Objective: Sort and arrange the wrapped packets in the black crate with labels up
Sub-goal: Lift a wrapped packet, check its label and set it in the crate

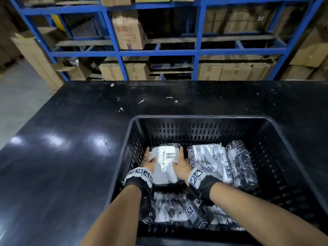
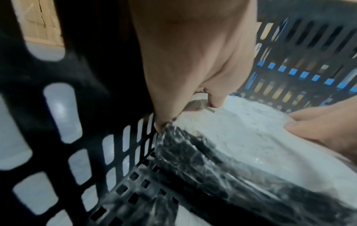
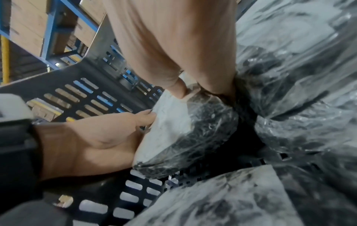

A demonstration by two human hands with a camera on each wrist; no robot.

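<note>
Both hands, left [image 1: 148,163] and right [image 1: 181,166], clasp the label-up packet [image 1: 164,164] in the crate's [image 1: 200,118] far-left corner; slick wrap could slip, flipping it face down.

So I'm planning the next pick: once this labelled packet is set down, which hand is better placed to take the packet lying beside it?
The right hand: it grips the labelled packet on the side facing the neighbouring packet. The left hand is by the crate wall.

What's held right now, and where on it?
Both hands hold one label-up wrapped packet in the black crate: left hand on its left edge, right hand on its right edge.
</note>
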